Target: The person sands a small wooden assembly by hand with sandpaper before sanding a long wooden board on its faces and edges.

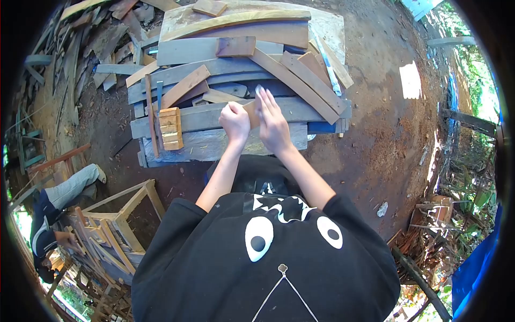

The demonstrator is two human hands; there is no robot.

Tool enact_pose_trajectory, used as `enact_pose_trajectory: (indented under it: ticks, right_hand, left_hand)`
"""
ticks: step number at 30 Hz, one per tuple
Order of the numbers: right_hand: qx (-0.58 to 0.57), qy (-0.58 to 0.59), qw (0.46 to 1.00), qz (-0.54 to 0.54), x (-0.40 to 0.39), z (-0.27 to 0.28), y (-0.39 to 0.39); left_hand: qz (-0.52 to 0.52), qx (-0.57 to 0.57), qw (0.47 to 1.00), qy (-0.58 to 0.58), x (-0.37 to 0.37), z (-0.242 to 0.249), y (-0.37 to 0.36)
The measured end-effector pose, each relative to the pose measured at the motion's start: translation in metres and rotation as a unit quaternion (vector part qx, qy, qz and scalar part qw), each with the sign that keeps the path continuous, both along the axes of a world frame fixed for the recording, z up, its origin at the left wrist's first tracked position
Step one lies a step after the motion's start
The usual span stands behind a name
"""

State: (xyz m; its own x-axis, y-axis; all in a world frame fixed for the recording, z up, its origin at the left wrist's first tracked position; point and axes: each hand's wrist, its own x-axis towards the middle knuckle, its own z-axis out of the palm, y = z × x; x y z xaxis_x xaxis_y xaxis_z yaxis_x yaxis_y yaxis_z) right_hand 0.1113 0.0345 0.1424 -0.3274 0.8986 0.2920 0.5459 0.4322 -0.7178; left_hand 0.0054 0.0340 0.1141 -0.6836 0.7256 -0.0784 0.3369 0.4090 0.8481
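My left hand is closed in a fist over the workbench, at one end of a small tan flat piece that looks like wood. My right hand is held flat with its fingers stretched out, its palm side against the other end of that piece. Its fingertips are slightly blurred. Beneath both hands lies a long grey plank. To the left stands a block of light and brown wood strips, beside a chisel-like tool and a thin brown stick.
Boards and a short brown block cover the bench, with a white-and-blue tube at its right. Scrap wood is piled at far left. Another person bends near a wooden frame at lower left.
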Motion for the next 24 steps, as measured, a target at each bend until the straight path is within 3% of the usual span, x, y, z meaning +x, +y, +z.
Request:
enact_pose_trajectory:
  ticks: [3, 8, 11, 15, 19, 24]
  right_hand:
    - [0.002, -0.072, 0.997, 0.017, 0.027, 0.006, -0.039]
    - [0.013, -0.025, 1.000, 0.002, -0.004, 0.001, 0.004]
    - [-0.009, 0.017, 1.000, 0.010, 0.004, 0.008, -0.007]
    - [-0.037, -0.028, 0.999, 0.017, 0.029, 0.003, -0.039]
    - [0.009, -0.006, 1.000, 0.010, -0.003, -0.002, 0.008]
    - [0.012, -0.069, 0.997, 0.023, 0.032, 0.002, -0.043]
  left_hand:
    - [0.001, 0.006, 1.000, 0.011, 0.003, -0.002, 0.000]
    - [0.004, -0.008, 1.000, -0.007, 0.000, -0.002, 0.003]
    - [0.011, 0.008, 1.000, 0.000, 0.003, -0.001, -0.002]
    - [0.007, 0.011, 1.000, 0.026, 0.005, -0.004, 0.000]
    - [-0.003, 0.011, 1.000, 0.015, 0.005, -0.002, -0.002]
    - [0.014, 0.016, 1.000, 0.017, 0.004, -0.005, 0.000]
